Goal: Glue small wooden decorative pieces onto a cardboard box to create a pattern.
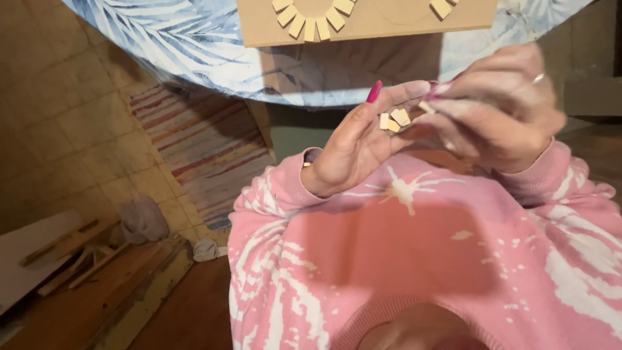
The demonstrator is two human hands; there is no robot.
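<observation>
Pink fills the lower half of the head view: a pink and white sweater (414,259) worn by the person, whose 2 hands meet just above the chest. Her left hand (356,146) is held palm up, fingers loosely spread and a little curled, the nails painted magenta. On those fingers lie 3 small pale wooden tiles (394,120), touching one another. Her right hand (499,113), a ring on one finger, comes in from the side with thumb and fingertips pressed together; it seems to pinch something small and pale just beside the tiles, but blur hides what it is.

Beyond the hands stands a table covered with a blue and white leaf-print cloth (194,39). On it, at the top edge, rests a flat cardboard panel (382,26) bearing more pale tiles set in a curved row (311,19), and another tile near its right end.

Beneath the table edge a striped rag rug (201,149) lies on beige floor tiles (71,129). At lower left are wooden boards and slats (84,259), with a crumpled grey cloth (142,220) near them.
</observation>
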